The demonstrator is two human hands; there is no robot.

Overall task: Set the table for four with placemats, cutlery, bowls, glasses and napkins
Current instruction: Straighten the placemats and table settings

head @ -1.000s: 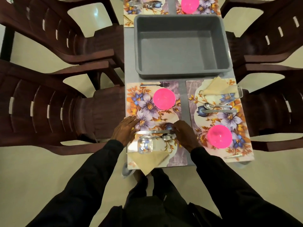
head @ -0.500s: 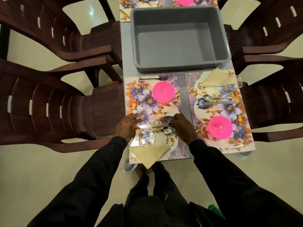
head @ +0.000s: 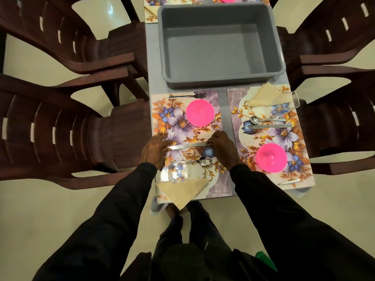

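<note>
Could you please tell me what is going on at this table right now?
A person in dark sleeves is adjusting a silver table knife on the near-left floral placemat. The left hand rests on one end and the right hand curls over the other. That mat already carries a pink plastic bowl, steel fork, steel spoon, clear glass and beige napkin. The grey plastic tub behind looks empty.

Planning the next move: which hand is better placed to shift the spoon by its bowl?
Probably right: the right hand holds the knife end right beside the bowl of the spoon; the left hand is at the far end.
</note>
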